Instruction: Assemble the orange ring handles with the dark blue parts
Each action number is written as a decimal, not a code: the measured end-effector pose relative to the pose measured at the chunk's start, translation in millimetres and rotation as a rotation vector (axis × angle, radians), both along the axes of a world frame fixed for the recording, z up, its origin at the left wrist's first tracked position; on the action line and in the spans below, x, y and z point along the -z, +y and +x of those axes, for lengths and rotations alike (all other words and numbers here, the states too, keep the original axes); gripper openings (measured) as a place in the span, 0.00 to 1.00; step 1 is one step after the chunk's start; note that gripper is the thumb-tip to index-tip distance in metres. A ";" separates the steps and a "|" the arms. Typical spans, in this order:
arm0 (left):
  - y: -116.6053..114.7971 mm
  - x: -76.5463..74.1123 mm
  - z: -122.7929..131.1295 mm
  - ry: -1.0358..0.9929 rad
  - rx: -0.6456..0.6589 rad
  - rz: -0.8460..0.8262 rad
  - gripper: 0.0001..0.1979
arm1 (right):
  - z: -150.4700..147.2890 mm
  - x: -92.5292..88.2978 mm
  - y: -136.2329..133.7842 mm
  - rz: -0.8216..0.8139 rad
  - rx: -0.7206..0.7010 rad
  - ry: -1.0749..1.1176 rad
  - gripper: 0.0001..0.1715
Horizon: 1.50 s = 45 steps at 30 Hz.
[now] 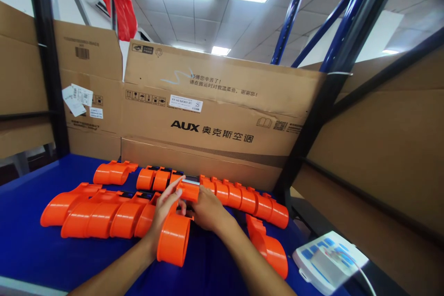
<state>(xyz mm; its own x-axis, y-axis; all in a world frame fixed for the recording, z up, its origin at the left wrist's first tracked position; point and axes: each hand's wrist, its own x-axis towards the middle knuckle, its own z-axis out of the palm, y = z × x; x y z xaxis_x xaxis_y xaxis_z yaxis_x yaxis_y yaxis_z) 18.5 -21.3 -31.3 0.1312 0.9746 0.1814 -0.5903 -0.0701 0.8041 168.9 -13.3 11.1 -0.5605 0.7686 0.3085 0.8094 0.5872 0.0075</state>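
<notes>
Above the blue tabletop, my left hand (163, 216) grips an orange plastic part (173, 240) with a wide round sleeve at its near end. The part's far end carries a smaller orange piece, with a black and whitish toothed strip (190, 181) at its top edge. Closed against that far end from the right is my right hand (209, 209); its fingertips are hidden behind the part. Similar orange sleeves (99, 217) lie in a row just left of my left hand. Beyond my right hand, another row of orange sleeves (248, 199) runs to the right.
Orange sleeves (268, 252) also lie right of my forearm, and a pair (110, 173) at the back left. A white device with blue keys and a cable (329, 261) stands at the right. Cardboard (215, 115) walls the back; a black post (305, 143) rises at the right.
</notes>
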 end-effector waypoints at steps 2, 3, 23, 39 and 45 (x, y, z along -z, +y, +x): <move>0.0 2.3 1.5 -0.019 -0.010 -0.011 0.42 | -1.7 3.2 1.3 0.004 -0.040 0.012 0.18; 0.0 3.5 2.3 -0.023 -0.018 -0.014 0.42 | -2.3 4.4 1.7 0.007 -0.054 0.012 0.17; -3.8 6.4 13.4 0.024 -0.151 0.043 0.32 | 42.5 -26.6 -12.4 0.254 -0.053 0.638 0.09; -2.9 4.5 12.1 0.101 -0.073 0.087 0.34 | 40.1 -17.4 -14.9 0.192 -0.168 0.560 0.11; -5.8 0.6 11.9 0.033 -0.073 0.033 0.31 | 39.3 -13.9 -13.6 0.168 -0.158 0.508 0.19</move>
